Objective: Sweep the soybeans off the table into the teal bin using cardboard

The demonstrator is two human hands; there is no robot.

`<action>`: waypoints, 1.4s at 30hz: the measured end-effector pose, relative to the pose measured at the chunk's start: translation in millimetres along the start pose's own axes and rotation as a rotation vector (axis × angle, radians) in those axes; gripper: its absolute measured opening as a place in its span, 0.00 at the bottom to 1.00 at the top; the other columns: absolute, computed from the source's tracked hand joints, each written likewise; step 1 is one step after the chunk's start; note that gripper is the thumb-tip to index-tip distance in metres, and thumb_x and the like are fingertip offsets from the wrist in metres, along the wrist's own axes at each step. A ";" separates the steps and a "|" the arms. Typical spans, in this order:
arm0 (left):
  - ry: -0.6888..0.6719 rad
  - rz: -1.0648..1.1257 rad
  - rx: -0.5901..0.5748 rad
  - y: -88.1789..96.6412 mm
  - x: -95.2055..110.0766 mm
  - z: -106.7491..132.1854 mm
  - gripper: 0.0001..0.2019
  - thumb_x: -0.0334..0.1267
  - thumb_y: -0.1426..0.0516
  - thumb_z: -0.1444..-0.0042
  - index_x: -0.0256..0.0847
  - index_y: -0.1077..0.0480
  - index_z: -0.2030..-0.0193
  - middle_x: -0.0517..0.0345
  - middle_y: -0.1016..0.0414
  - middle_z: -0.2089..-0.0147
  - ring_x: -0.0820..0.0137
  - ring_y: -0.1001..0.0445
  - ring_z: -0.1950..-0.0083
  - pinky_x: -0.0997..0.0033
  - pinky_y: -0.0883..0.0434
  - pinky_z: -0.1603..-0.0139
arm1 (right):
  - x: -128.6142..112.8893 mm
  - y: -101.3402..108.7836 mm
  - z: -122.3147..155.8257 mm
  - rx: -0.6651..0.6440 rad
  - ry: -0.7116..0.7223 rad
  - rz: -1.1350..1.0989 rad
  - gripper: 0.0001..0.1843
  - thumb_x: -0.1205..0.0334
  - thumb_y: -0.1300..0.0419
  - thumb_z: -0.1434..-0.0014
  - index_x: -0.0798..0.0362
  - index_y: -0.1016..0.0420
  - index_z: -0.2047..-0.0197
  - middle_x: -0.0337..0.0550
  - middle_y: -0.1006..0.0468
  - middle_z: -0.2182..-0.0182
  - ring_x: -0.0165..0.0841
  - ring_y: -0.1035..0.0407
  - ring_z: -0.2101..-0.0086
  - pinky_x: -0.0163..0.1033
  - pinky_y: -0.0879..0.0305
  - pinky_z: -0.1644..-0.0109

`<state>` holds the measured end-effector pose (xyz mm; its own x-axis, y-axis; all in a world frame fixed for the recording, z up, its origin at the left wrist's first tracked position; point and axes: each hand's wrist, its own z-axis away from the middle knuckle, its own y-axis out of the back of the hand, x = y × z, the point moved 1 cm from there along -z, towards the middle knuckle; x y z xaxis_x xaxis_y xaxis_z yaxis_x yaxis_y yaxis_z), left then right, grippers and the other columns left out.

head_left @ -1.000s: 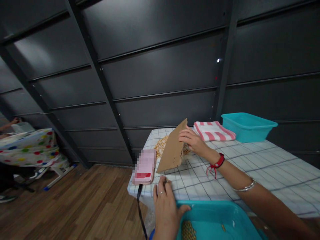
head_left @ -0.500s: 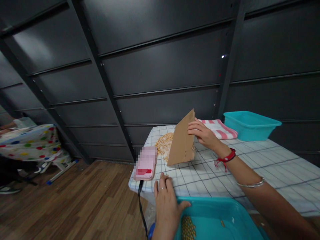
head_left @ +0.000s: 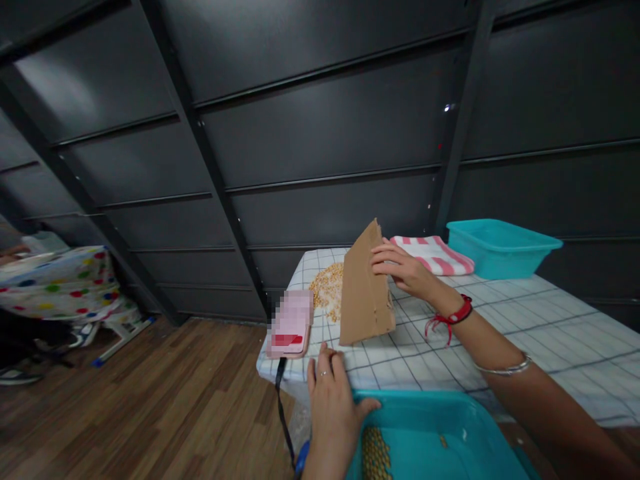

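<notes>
My right hand (head_left: 403, 268) is closed on the upper right edge of a brown cardboard piece (head_left: 364, 293), which stands tilted on the table. Left of the cardboard lies a pile of small yellow kernels (head_left: 325, 290) with white grains among them; the board hides part of it. My left hand (head_left: 334, 407) grips the left rim of a teal plastic basin (head_left: 425, 400) at the table's front edge, its thumb over the rim and fingers stretched along the outside. Greenish-brown beans or pellets (head_left: 375, 457) lie along the basin's left side.
A pink phone (head_left: 290, 323) with a black strap lies at the table's left corner. Behind my right hand are a pink-and-white striped towel (head_left: 435, 253) and a second teal basin (head_left: 503, 253). A checked cloth (head_left: 480, 313) covers the table. Another person's arm (head_left: 13, 253) shows far left.
The cardboard has moved toward me and slightly turned, its lower edge now nearer the front basin. My right hand has shifted slightly left with it. My left hand stays on the basin.
</notes>
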<state>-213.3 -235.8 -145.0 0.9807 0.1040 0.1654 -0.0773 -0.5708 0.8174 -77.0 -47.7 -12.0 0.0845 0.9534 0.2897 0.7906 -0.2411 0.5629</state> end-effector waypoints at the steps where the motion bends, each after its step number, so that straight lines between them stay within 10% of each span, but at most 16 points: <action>1: 0.000 0.007 -0.003 -0.8 -0.3 0.4 0.39 0.47 0.32 0.72 0.34 0.43 0.53 0.38 0.33 0.50 0.48 0.38 0.44 0.42 0.39 0.48 | 1.9 2.4 0.9 0.009 -0.010 0.008 0.22 0.80 0.56 0.52 0.48 0.34 0.60 0.40 0.29 0.63 0.34 0.37 0.53 0.55 0.41 0.45; 10: 0.006 0.013 -0.020 -0.5 -1.0 0.5 0.35 0.45 0.34 0.68 0.36 0.43 0.53 0.38 0.33 0.50 0.48 0.39 0.43 0.42 0.40 0.47 | 9.7 28.4 -2.4 0.031 -0.196 0.146 0.21 0.79 0.55 0.53 0.49 0.33 0.61 0.43 0.28 0.64 0.37 0.34 0.58 0.56 0.41 0.47; 18: 0.010 0.013 -0.014 1.5 0.3 0.3 0.36 0.43 0.33 0.69 0.35 0.42 0.53 0.38 0.33 0.49 0.49 0.38 0.44 0.44 0.40 0.47 | -18.0 82.6 -3.5 -0.332 -0.276 0.433 0.21 0.79 0.55 0.53 0.53 0.31 0.60 0.46 0.27 0.66 0.38 0.35 0.64 0.43 0.36 0.62; 42: -0.002 0.032 -0.002 1.0 -1.5 0.7 0.34 0.44 0.34 0.68 0.36 0.43 0.54 0.40 0.33 0.51 0.49 0.37 0.45 0.44 0.40 0.47 | -69.8 92.0 26.6 -0.454 -0.224 0.302 0.20 0.80 0.55 0.52 0.52 0.30 0.63 0.43 0.24 0.68 0.33 0.30 0.67 0.39 0.34 0.62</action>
<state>-214.8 -237.1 -144.8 0.9782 0.0842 0.1899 -0.1085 -0.5725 0.8127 6.0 -131.6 -1.0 0.4305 0.8336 0.3460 0.3769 -0.5144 0.7703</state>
